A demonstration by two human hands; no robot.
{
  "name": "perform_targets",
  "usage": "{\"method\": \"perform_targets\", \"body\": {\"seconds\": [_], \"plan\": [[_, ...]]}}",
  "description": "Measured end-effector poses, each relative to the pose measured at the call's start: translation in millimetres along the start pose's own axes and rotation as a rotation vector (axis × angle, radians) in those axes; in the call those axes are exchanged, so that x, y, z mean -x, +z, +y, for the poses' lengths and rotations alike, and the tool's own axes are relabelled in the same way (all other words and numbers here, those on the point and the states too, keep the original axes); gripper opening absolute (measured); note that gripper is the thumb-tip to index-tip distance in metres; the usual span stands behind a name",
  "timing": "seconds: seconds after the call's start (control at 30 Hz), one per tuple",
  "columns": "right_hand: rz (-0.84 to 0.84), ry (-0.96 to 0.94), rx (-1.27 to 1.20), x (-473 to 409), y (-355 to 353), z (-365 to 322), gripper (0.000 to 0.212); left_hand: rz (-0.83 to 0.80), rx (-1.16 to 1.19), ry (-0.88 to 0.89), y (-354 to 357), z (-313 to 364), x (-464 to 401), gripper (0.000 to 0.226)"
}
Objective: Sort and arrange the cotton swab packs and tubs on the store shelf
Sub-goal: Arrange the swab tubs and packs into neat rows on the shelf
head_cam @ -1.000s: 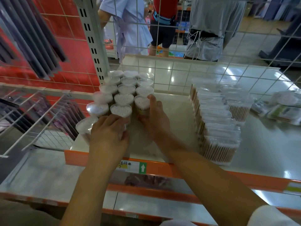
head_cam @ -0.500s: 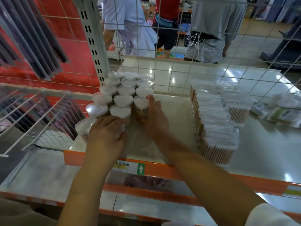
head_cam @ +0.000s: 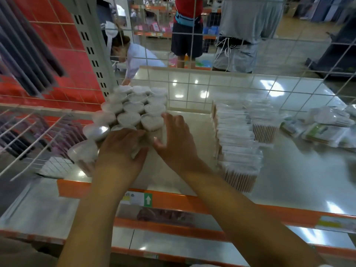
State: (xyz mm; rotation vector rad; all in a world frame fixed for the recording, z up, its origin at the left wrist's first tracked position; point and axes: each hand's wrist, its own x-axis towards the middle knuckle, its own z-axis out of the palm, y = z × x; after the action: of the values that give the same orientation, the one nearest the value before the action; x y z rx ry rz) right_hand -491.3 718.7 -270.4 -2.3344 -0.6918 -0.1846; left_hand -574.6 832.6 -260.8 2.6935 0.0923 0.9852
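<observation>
clear tubs (head_cam: 133,110) stay clustered; the right hand (head_cam: 177,143) has let go of its tub, fingers now spread apart, while the left hand (head_cam: 121,149) still grips the front tub (head_cam: 138,145).

Both forearms are bare to the elbow, with a white sleeve edge (head_cam: 325,265) at the right arm.

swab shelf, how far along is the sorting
Done: tubs stand in rows at the left, flat packs lined up mid-shelf. In hand: left hand grips a front tub, right hand open beside it. Left: loose packs piled at the right.
</observation>
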Motion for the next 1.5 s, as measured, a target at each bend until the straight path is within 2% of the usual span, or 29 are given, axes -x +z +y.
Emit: {"method": "perform_targets", "body": {"seconds": [0.1, 0.17, 0.33, 0.57, 0.67, 0.8, 0.97, 1.23, 1.4, 1.5], "plan": [[-0.071, -0.018, -0.056, 7.7, -28.7, -4.0, 0.05, 0.001, -0.007, 0.052, 5.4, 17.8, -6.7, 0.039], [-0.096, -0.036, -0.062, 12.6, -48.4, -3.0, 0.047, -0.04, -0.007, 0.02, 6.7, 31.8, -11.1, 0.043], [-0.062, -0.037, 0.005, 22.9, -93.1, 17.2, 0.045, -0.073, 0.028, -0.028, 12.7, 71.0, -18.1, 0.048], [-0.077, 0.001, 0.102, 45.8, -143.7, 63.5, 0.042, -0.023, -0.01, -0.019, 31.9, 137.7, -23.8, 0.026], [-0.069, 0.039, 0.106, 55.8, -166.6, 90.5, 0.041, -0.055, 0.03, -0.014, 42.8, 165.9, -25.4, 0.028], [-0.023, 0.096, 0.096, 71.8, -192.5, 126.9, 0.036, -0.123, 0.083, -0.022, 59.1, 204.5, -26.5, 0.035], [0.04, 0.181, 0.071, 90.6, -220.2, 173.3, 0.033, -0.111, 0.105, 0.071, 83.7, 256.8, -27.2, 0.032], [0.153, 0.288, 0.06, 120.0, -266.5, 238.0, 0.034, -0.145, 0.203, 0.121, 130.7, 330.6, -19.4, 0.029], [0.182, 0.352, 0.048, 133.3, -294.0, 270.7, 0.035, -0.211, 0.267, 0.179, 158.8, 365.9, -9.3, 0.028], [0.263, 0.361, 0.01, 139.2, -303.2, 291.5, 0.033, -0.348, 0.363, 0.092, 173.0, 386.6, -7.1, 0.027]]}}
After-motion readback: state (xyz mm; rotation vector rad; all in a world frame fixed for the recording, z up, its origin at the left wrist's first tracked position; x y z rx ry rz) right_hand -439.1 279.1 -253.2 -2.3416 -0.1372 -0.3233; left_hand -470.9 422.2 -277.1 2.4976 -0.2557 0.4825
